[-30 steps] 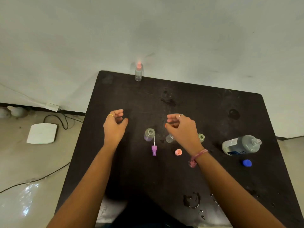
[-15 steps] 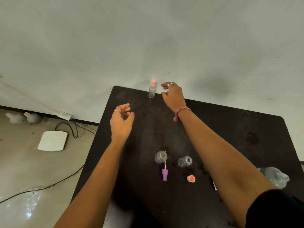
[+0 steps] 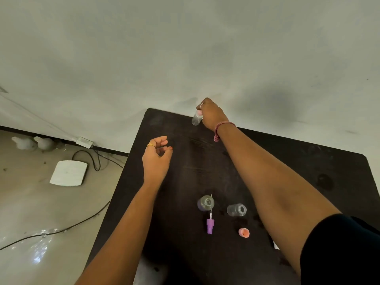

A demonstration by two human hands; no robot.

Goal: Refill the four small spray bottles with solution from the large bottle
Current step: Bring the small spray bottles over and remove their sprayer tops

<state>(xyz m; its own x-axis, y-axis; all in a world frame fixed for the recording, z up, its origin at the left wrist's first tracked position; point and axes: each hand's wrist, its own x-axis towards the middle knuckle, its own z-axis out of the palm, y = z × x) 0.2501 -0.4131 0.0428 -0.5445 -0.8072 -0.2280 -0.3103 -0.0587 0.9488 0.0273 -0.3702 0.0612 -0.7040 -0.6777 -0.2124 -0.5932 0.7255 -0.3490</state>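
Note:
My right hand (image 3: 211, 115) reaches to the far edge of the black table (image 3: 287, 153) and is closed around the top of a small clear spray bottle with a pink cap (image 3: 196, 119). My left hand (image 3: 157, 159) hovers over the table's left side, fingers loosely curled, holding nothing. Nearer to me stand two uncapped small bottles, one purple-tinted (image 3: 205, 203) and one clear (image 3: 236, 210). A purple spray head with its tube (image 3: 210, 224) and a pink cap (image 3: 244, 232) lie beside them. The large bottle is hidden behind my right arm.
A grey wall rises right behind the table. On the floor to the left lie a white flat device (image 3: 68, 173), black cables (image 3: 96, 159) and two pale round objects (image 3: 33, 143). A wet patch (image 3: 324, 182) marks the table's right side.
My right hand went from the middle of the table out to the far edge and closed on the pink-capped bottle. My left hand stayed hovering. The view tilted toward the wall.

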